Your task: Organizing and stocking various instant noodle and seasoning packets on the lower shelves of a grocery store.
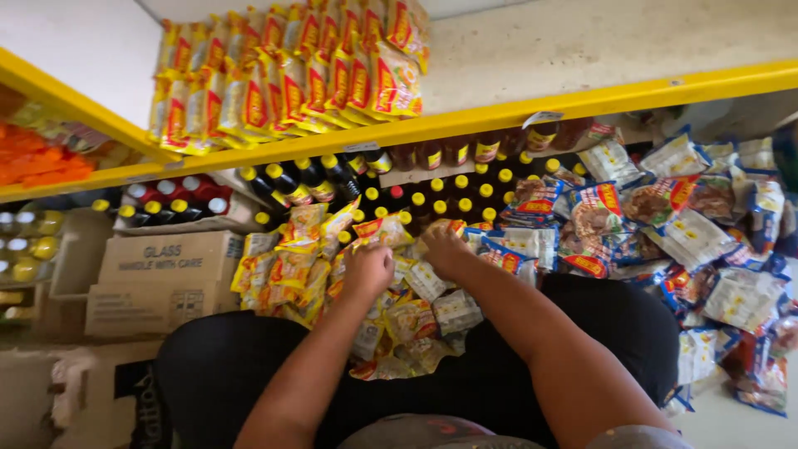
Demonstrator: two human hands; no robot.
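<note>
Both hands work in a heap of small yellow-and-red snack packets (pixel 399 312) that lies on the person's dark lap and spills toward the low shelf ahead. The left hand (pixel 368 270) is curled shut, knuckles up, on the packets beneath it, though what its fingers grip is hidden under the hand. The right hand (pixel 443 249), just beside it and a little farther forward, lies palm down with fingers bent over the packets; I cannot tell whether it grips one or only presses on them. The packets are flat, glossy, roughly rectangular pouches, yellow with red patches and pale faces; they lie at mixed angles, so no single long axis shows, and many tip up toward the shelf. Right of the right hand spreads a second heap of blue-and-white packets (pixel 690 241). Beyond both hands stand dark bottles with yellow caps (pixel 453 195), and left of the left hand sits a cardboard box (pixel 162 278).
</note>
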